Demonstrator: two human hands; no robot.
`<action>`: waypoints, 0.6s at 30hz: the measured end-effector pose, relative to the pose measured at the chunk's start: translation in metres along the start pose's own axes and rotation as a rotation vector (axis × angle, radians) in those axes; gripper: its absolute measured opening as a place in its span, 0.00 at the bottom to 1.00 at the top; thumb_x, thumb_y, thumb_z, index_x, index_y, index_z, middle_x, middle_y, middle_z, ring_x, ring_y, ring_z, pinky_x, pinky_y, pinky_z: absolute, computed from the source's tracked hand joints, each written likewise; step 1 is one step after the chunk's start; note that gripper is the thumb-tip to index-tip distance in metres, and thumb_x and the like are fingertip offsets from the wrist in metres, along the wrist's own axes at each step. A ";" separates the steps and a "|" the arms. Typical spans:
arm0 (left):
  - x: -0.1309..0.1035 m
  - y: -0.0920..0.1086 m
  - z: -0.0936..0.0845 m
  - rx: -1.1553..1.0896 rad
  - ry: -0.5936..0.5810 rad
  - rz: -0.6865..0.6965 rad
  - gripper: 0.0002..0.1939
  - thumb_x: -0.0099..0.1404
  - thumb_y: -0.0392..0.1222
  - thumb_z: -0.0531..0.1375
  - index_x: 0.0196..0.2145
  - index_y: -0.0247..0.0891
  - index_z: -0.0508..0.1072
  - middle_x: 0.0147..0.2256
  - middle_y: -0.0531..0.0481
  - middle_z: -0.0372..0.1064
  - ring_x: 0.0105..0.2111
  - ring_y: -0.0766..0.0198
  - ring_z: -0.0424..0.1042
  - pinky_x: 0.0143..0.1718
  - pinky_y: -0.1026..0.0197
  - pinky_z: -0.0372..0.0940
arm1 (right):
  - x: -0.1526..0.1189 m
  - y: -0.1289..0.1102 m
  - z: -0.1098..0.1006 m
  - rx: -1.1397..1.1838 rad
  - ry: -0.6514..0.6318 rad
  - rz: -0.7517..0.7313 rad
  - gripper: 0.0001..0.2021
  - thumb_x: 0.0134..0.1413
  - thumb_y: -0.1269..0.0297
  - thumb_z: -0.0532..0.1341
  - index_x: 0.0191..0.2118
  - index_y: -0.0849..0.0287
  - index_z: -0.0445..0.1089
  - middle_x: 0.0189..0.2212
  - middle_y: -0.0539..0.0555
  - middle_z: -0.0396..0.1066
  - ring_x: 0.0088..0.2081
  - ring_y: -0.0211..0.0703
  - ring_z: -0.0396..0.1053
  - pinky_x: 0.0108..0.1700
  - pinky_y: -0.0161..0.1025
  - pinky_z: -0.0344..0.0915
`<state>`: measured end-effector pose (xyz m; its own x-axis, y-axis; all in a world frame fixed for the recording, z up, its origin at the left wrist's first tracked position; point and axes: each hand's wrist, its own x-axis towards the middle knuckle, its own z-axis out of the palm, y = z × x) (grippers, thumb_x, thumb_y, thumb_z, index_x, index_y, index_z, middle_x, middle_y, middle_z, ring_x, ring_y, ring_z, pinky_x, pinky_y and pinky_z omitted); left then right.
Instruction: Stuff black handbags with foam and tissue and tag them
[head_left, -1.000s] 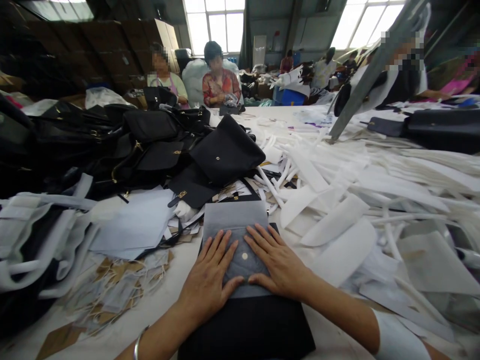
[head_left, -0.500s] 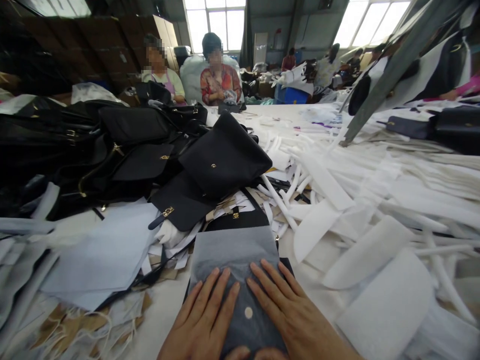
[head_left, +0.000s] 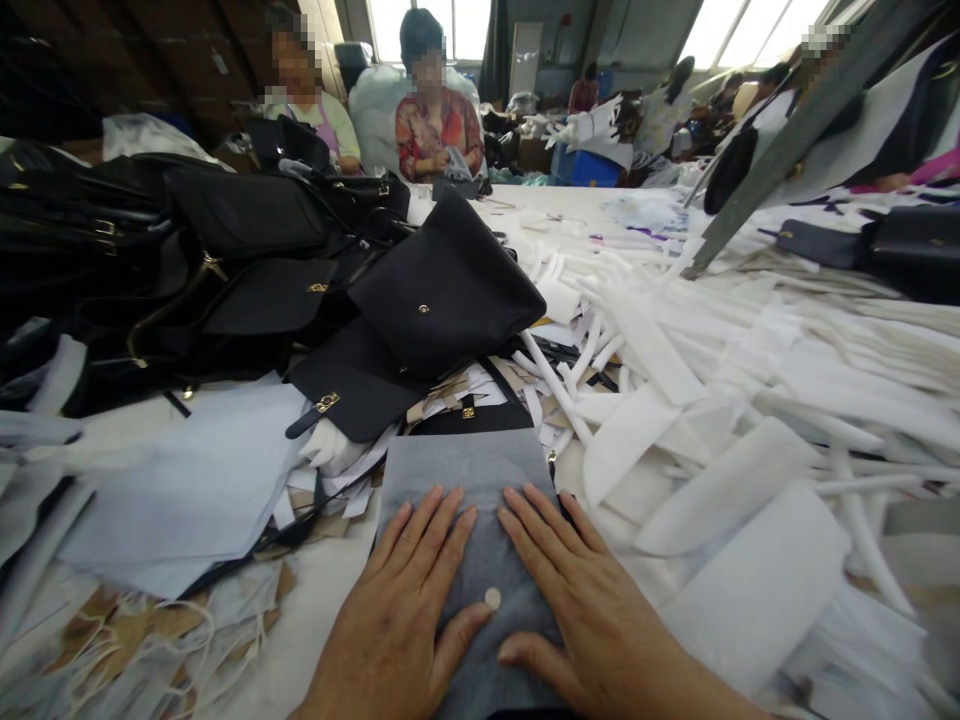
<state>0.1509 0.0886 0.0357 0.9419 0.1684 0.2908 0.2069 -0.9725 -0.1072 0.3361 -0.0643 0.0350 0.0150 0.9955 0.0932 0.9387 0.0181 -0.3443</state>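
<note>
Both palms lie flat on a sheet of thin, see-through paper (head_left: 465,465) spread over a black bag (head_left: 480,418), whose far edge and gold clasp show beyond the sheet. My left hand (head_left: 405,600) presses on the sheet's left side, fingers stretched forward, its thumb tip touching a small round pale dot (head_left: 492,599). On the right side rests my right hand (head_left: 577,590), fingers spread and thumb pointing inward. Neither hand grips anything. Just past the sheet, a black bag with a flap (head_left: 450,300) lies on the pile.
Black bags (head_left: 247,215) are heaped at the left. Pale blue paper sheets (head_left: 187,490) lie nearer, above brown scraps with white cords (head_left: 112,630). White padding pieces (head_left: 750,570) cover the right. A grey slanted post (head_left: 780,150) rises there. Two people (head_left: 439,130) sit across the table.
Both hands have slid forward over the sheet, and the thumbs now show fully. My left thumb has reached the pale dot. The view has tilted slightly downward.
</note>
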 end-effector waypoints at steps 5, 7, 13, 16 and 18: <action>0.000 -0.004 0.010 0.001 0.097 0.026 0.37 0.64 0.61 0.56 0.63 0.35 0.62 0.65 0.42 0.58 0.64 0.48 0.57 0.60 0.48 0.58 | -0.001 0.002 -0.006 0.016 0.009 -0.060 0.47 0.54 0.37 0.59 0.70 0.62 0.48 0.67 0.65 0.51 0.67 0.65 0.50 0.67 0.65 0.49; 0.000 -0.004 0.015 0.015 0.125 0.031 0.36 0.63 0.61 0.56 0.62 0.37 0.64 0.64 0.43 0.60 0.63 0.50 0.58 0.61 0.48 0.56 | 0.000 0.007 -0.015 0.052 0.025 -0.065 0.42 0.56 0.39 0.60 0.69 0.60 0.53 0.65 0.63 0.58 0.65 0.61 0.56 0.66 0.61 0.53; 0.002 -0.003 0.018 0.056 0.160 0.034 0.36 0.63 0.62 0.56 0.62 0.40 0.64 0.62 0.45 0.62 0.62 0.52 0.60 0.59 0.50 0.57 | 0.030 0.066 -0.055 -0.054 0.339 0.179 0.13 0.66 0.64 0.55 0.52 0.56 0.71 0.49 0.59 0.74 0.54 0.52 0.68 0.58 0.50 0.66; 0.002 -0.005 0.020 0.067 0.201 0.042 0.35 0.62 0.63 0.57 0.61 0.39 0.66 0.61 0.45 0.64 0.60 0.51 0.62 0.57 0.51 0.58 | 0.056 0.107 -0.070 -0.223 0.239 0.401 0.11 0.65 0.67 0.54 0.48 0.57 0.72 0.46 0.59 0.74 0.52 0.52 0.68 0.55 0.49 0.65; 0.001 -0.007 0.023 0.076 0.225 0.052 0.34 0.62 0.62 0.57 0.59 0.39 0.67 0.61 0.44 0.65 0.59 0.51 0.63 0.57 0.51 0.58 | 0.074 0.130 -0.076 -0.271 0.159 0.555 0.11 0.65 0.66 0.55 0.47 0.58 0.73 0.45 0.60 0.75 0.51 0.53 0.69 0.52 0.47 0.66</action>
<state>0.1564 0.0996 0.0144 0.8709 0.0703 0.4865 0.1872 -0.9625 -0.1962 0.4851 0.0051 0.0685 0.5555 0.8237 0.1141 0.8301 -0.5412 -0.1345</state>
